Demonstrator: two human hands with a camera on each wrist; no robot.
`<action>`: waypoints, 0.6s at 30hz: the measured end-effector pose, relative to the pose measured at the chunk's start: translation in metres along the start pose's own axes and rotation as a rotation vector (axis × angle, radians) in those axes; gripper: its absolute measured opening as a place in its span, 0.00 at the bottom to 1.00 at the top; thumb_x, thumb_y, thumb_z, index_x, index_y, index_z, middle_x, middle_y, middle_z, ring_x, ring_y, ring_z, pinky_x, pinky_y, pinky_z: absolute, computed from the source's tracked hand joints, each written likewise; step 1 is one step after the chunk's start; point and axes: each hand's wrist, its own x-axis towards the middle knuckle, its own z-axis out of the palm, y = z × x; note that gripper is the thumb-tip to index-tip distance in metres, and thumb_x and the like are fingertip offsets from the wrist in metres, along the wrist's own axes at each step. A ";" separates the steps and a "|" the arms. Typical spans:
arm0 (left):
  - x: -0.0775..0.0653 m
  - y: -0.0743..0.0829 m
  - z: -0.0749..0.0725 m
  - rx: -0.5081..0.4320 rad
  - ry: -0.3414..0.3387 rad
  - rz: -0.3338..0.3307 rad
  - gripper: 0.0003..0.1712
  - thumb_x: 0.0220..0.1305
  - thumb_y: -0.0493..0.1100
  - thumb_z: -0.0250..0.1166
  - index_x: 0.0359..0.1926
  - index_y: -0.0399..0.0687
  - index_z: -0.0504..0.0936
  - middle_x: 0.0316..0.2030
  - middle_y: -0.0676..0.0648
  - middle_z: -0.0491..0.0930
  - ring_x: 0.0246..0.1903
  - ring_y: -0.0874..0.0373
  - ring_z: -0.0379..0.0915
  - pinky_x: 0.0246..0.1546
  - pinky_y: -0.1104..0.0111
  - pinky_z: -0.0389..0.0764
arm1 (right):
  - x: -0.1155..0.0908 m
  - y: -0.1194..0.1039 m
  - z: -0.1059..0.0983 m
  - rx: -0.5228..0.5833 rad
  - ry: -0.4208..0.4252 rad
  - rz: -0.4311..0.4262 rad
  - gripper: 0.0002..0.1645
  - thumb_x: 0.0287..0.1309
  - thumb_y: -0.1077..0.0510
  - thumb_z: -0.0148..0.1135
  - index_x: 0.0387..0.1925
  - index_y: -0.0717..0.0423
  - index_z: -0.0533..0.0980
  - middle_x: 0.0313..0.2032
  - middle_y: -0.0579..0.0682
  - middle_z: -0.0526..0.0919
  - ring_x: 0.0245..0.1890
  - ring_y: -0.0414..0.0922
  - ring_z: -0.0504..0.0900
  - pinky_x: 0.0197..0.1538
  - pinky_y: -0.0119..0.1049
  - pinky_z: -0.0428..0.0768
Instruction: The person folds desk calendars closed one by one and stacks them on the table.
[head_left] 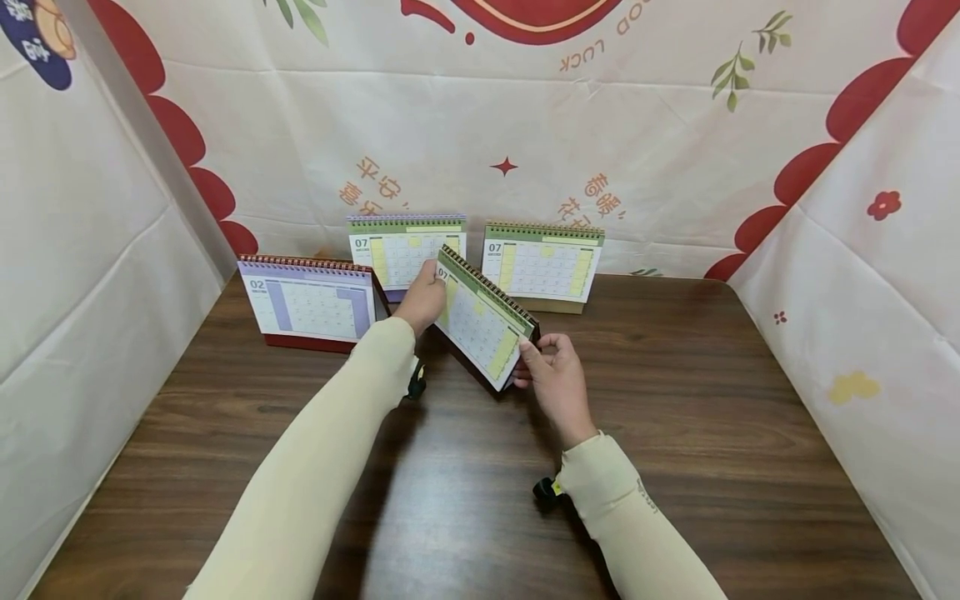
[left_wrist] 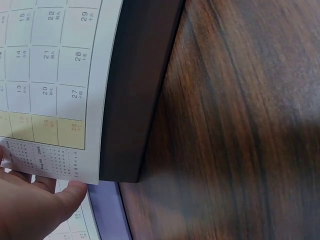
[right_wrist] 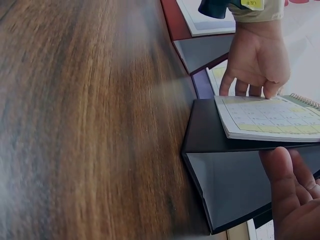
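Observation:
A desk calendar with a black stand (head_left: pixel 480 321), showing a green-topped 07 page, is held at a slant in the middle of the table. My left hand (head_left: pixel 422 297) grips its left edge, fingers and thumb at the page side in the left wrist view. At the opposite end, my right hand (head_left: pixel 557 383) holds the right edge, its thumb (right_wrist: pixel 280 162) against the black board in the right wrist view. Behind the left hand stands a purple-based calendar (head_left: pixel 408 225), partly covered. A tan-based calendar (head_left: pixel 542 267) stands behind and to the right.
A red-based calendar (head_left: pixel 311 302) with a purple 02 page stands at the left, close to my left forearm. Under everything is a dark wood-grain table (head_left: pixel 675 433). White printed cloth (head_left: pixel 465 125) hangs behind it and along both sides.

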 end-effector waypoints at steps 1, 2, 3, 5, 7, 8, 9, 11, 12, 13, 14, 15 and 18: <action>0.000 0.000 0.000 0.004 0.004 0.005 0.26 0.78 0.43 0.30 0.73 0.50 0.54 0.69 0.41 0.60 0.68 0.48 0.55 0.67 0.56 0.59 | 0.000 0.000 0.000 -0.002 -0.003 -0.002 0.18 0.70 0.55 0.60 0.45 0.61 0.62 0.32 0.66 0.84 0.26 0.47 0.85 0.33 0.43 0.85; 0.000 0.000 0.001 0.006 0.008 0.011 0.26 0.78 0.43 0.30 0.73 0.50 0.55 0.69 0.41 0.60 0.69 0.48 0.55 0.67 0.56 0.58 | -0.001 0.000 0.000 -0.005 -0.005 -0.005 0.18 0.70 0.55 0.60 0.45 0.61 0.62 0.32 0.66 0.84 0.26 0.47 0.85 0.33 0.43 0.85; 0.001 0.000 0.001 0.009 0.008 0.014 0.26 0.78 0.43 0.29 0.73 0.50 0.54 0.71 0.42 0.58 0.70 0.49 0.53 0.68 0.56 0.57 | -0.001 0.001 0.000 -0.007 -0.007 -0.006 0.18 0.69 0.55 0.60 0.45 0.61 0.62 0.32 0.65 0.84 0.26 0.47 0.85 0.33 0.43 0.85; 0.001 0.000 0.001 0.015 0.004 0.020 0.27 0.78 0.44 0.29 0.74 0.51 0.53 0.73 0.44 0.55 0.73 0.51 0.48 0.69 0.56 0.54 | -0.001 0.001 0.001 -0.006 -0.011 -0.010 0.18 0.69 0.56 0.60 0.45 0.61 0.62 0.32 0.65 0.84 0.26 0.46 0.85 0.33 0.43 0.85; 0.001 0.000 0.001 0.018 0.002 0.026 0.27 0.78 0.44 0.29 0.74 0.51 0.53 0.74 0.44 0.54 0.73 0.52 0.46 0.70 0.56 0.54 | -0.001 0.001 0.001 -0.005 -0.014 -0.011 0.18 0.69 0.56 0.60 0.45 0.62 0.62 0.32 0.65 0.84 0.26 0.46 0.85 0.33 0.42 0.85; 0.001 0.000 0.001 0.018 0.000 0.026 0.27 0.78 0.44 0.29 0.74 0.51 0.53 0.73 0.43 0.55 0.73 0.51 0.47 0.69 0.56 0.54 | -0.001 0.001 0.002 -0.007 -0.015 -0.012 0.18 0.69 0.56 0.61 0.45 0.62 0.62 0.32 0.65 0.84 0.26 0.46 0.85 0.32 0.41 0.85; 0.002 0.000 0.001 0.017 -0.001 0.024 0.27 0.78 0.44 0.29 0.74 0.51 0.53 0.72 0.43 0.56 0.72 0.51 0.49 0.69 0.56 0.55 | -0.001 0.001 0.002 -0.010 -0.017 -0.011 0.18 0.69 0.55 0.61 0.45 0.62 0.62 0.32 0.64 0.84 0.26 0.46 0.85 0.32 0.41 0.85; 0.002 0.000 0.001 0.017 0.002 0.021 0.27 0.78 0.44 0.29 0.74 0.51 0.53 0.70 0.42 0.59 0.70 0.51 0.52 0.68 0.57 0.56 | -0.001 0.001 0.002 -0.024 -0.019 -0.016 0.18 0.69 0.55 0.61 0.45 0.62 0.62 0.32 0.64 0.85 0.26 0.45 0.85 0.33 0.43 0.85; 0.002 0.000 0.002 0.016 0.003 0.019 0.27 0.78 0.44 0.29 0.74 0.51 0.52 0.69 0.42 0.60 0.69 0.50 0.54 0.67 0.56 0.57 | -0.002 0.001 0.001 -0.036 -0.019 -0.020 0.18 0.69 0.55 0.61 0.44 0.62 0.63 0.31 0.63 0.84 0.25 0.45 0.85 0.33 0.43 0.85; 0.002 0.000 0.002 0.014 0.003 0.019 0.27 0.78 0.44 0.29 0.74 0.51 0.52 0.68 0.42 0.61 0.68 0.50 0.55 0.67 0.56 0.58 | -0.002 0.000 0.001 -0.051 -0.017 -0.025 0.18 0.69 0.54 0.61 0.44 0.62 0.63 0.31 0.63 0.84 0.25 0.45 0.85 0.34 0.45 0.85; 0.002 0.000 0.002 0.013 0.004 0.017 0.27 0.78 0.44 0.29 0.74 0.51 0.52 0.68 0.42 0.62 0.67 0.50 0.56 0.67 0.56 0.58 | -0.002 0.000 0.001 -0.068 -0.016 -0.033 0.19 0.69 0.54 0.61 0.44 0.63 0.63 0.30 0.63 0.84 0.25 0.45 0.84 0.34 0.45 0.85; 0.002 0.000 0.002 0.013 0.004 0.017 0.27 0.79 0.44 0.29 0.74 0.51 0.52 0.68 0.42 0.62 0.67 0.50 0.56 0.67 0.56 0.58 | -0.002 0.000 0.000 -0.087 -0.012 -0.041 0.19 0.69 0.54 0.61 0.44 0.63 0.64 0.30 0.63 0.84 0.25 0.46 0.84 0.34 0.46 0.85; 0.002 0.000 0.001 0.015 -0.007 0.017 0.27 0.78 0.44 0.29 0.75 0.52 0.51 0.69 0.42 0.61 0.68 0.50 0.55 0.67 0.56 0.58 | -0.003 -0.001 -0.001 -0.160 0.010 -0.076 0.19 0.68 0.52 0.62 0.43 0.63 0.66 0.30 0.62 0.83 0.27 0.49 0.83 0.33 0.45 0.84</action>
